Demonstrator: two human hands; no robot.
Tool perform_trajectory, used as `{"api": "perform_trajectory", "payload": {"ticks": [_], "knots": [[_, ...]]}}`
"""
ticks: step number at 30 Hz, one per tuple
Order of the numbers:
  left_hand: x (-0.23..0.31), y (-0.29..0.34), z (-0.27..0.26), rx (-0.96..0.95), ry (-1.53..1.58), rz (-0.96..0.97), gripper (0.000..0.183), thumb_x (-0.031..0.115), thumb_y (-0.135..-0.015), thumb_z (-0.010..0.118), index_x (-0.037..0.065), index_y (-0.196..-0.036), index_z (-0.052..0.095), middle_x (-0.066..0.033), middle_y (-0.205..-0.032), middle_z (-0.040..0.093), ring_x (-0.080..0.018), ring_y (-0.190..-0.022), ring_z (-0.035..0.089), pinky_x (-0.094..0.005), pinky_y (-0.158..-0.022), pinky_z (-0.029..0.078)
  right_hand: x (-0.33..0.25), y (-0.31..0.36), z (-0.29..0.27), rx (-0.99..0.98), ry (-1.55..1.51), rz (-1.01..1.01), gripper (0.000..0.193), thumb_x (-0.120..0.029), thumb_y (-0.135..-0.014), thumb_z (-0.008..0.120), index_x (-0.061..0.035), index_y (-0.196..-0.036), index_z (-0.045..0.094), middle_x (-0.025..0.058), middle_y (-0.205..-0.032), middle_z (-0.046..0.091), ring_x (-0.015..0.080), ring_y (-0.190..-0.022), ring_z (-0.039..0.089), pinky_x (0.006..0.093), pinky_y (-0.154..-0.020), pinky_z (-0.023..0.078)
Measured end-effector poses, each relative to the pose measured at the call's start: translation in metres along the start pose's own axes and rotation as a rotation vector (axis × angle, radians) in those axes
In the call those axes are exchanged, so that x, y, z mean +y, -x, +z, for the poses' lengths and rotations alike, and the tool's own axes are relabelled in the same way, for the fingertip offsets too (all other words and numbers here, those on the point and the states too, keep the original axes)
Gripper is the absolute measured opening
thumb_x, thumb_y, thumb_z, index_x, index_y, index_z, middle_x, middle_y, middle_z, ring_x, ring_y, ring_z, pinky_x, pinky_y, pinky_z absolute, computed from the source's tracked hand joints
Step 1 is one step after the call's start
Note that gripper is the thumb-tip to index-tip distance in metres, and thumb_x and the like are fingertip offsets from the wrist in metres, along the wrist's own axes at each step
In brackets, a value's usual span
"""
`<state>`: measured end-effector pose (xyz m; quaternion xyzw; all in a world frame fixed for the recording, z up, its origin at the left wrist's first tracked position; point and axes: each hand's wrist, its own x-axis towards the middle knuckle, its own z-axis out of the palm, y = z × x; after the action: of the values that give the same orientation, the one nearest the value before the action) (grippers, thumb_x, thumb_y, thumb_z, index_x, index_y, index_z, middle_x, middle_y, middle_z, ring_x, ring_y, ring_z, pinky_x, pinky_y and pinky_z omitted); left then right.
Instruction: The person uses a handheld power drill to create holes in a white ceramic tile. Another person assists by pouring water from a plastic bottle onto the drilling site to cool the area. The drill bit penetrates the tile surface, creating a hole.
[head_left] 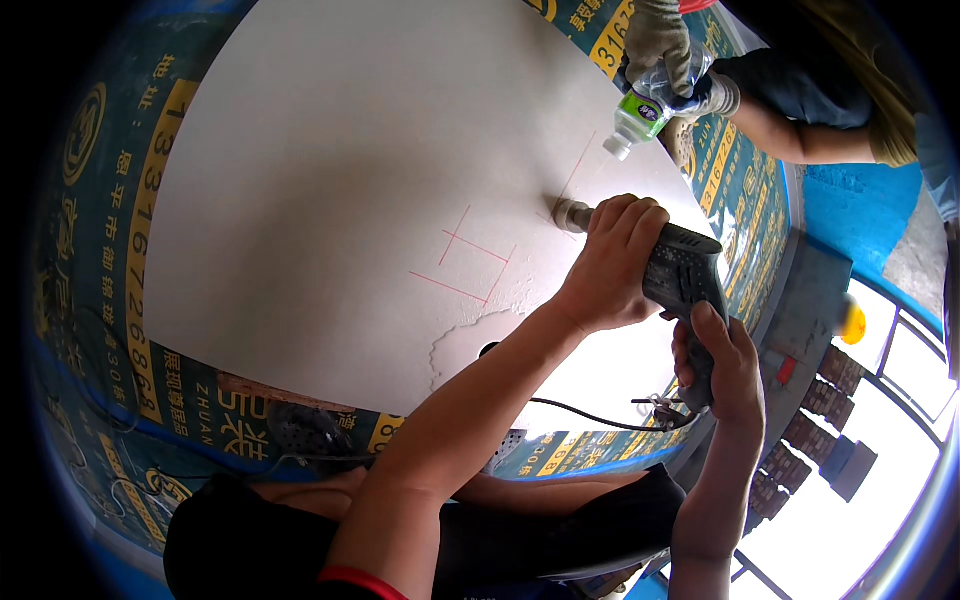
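Both my hands are closed on a dark grey, dust-speckled power drill (pixel 690 265). My left hand (pixel 615 260) wraps round its front housing, while my right hand (pixel 725 365) grips the rear handle. A cylindrical core bit (pixel 572 216) at its front end meets a large white slab (pixel 330 180), beside a thin red line. More red marking lines (pixel 480 255) lie left of the bit. Beyond the drill, another person's gloved hand (pixel 660 45) holds a clear plastic bottle (pixel 642 112) with a green label, its white cap tilted down toward the bit.
A dark hole (pixel 488 350) and a wet, ragged-edged patch (pixel 455 350) show in the slab near my left forearm. Printed dark green film (pixel 225 415) surrounds the slab. A black cable (pixel 590 418) runs below the drill. Brown stacks (pixel 805 437) stand at the right.
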<state>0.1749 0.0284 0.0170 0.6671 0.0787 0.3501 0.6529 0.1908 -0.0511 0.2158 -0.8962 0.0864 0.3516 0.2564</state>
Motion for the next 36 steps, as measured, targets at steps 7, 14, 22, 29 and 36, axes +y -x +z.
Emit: {"api": "perform_trajectory", "payload": {"ticks": [7, 14, 22, 29, 36], "knots": [[0.001, -0.0007, -0.0013, -0.006, -0.017, 0.019, 0.093, 0.017, -0.058, 0.095, 0.004, -0.136, 0.045, -0.0208, -0.129, 0.057, -0.0445, -0.126, 0.054, -0.0548, -0.109, 0.043, 0.0063, -0.0018, -0.0045, -0.015, -0.014, 0.005, 0.06, -0.062, -0.1, 0.066, -0.0026, -0.095, 0.07, 0.0013, -0.065, 0.06, 0.0096, -0.054, 0.056, 0.0265, -0.052, 0.043], [0.0007, -0.0016, -0.0017, -0.008, -0.008, 0.008, 0.091, 0.017, -0.058, 0.095, 0.004, -0.135, 0.046, -0.0201, -0.129, 0.058, -0.0441, -0.125, 0.054, -0.0547, -0.109, 0.043, 0.003, -0.0023, -0.002, -0.016, -0.039, 0.007, 0.061, -0.062, -0.099, 0.067, -0.0021, -0.095, 0.07, 0.0012, -0.066, 0.061, 0.0096, -0.054, 0.056, 0.0264, -0.052, 0.043], [0.0008, -0.0014, -0.0013, -0.007, -0.002, 0.017, 0.091, 0.017, -0.058, 0.094, 0.004, -0.134, 0.046, -0.0202, -0.129, 0.059, -0.0443, -0.125, 0.055, -0.0549, -0.109, 0.043, 0.0067, -0.0028, -0.0049, -0.016, -0.03, 0.019, 0.062, -0.063, -0.098, 0.068, -0.0014, -0.099, 0.072, 0.0014, -0.066, 0.061, 0.01, -0.054, 0.057, 0.0264, -0.052, 0.043], [0.0006, -0.0015, -0.0018, -0.013, -0.012, 0.013, 0.089, 0.016, -0.06, 0.094, 0.004, -0.134, 0.046, -0.0204, -0.129, 0.059, -0.0446, -0.125, 0.055, -0.0549, -0.109, 0.044, 0.0058, -0.0034, -0.0024, -0.023, -0.078, 0.009, 0.06, -0.061, -0.099, 0.068, -0.0015, -0.097, 0.071, 0.0016, -0.066, 0.061, 0.0102, -0.054, 0.056, 0.0264, -0.052, 0.043], [0.0004, -0.0018, -0.0011, -0.022, -0.022, 0.005, 0.09, 0.019, -0.058, 0.095, 0.002, -0.133, 0.048, -0.0196, -0.129, 0.057, -0.0434, -0.126, 0.053, -0.054, -0.11, 0.042, 0.005, -0.0039, -0.0039, -0.027, -0.063, 0.017, 0.06, -0.06, -0.099, 0.069, -0.0009, -0.093, 0.068, 0.0021, -0.066, 0.061, 0.0104, -0.054, 0.057, 0.0269, -0.052, 0.044]]}}
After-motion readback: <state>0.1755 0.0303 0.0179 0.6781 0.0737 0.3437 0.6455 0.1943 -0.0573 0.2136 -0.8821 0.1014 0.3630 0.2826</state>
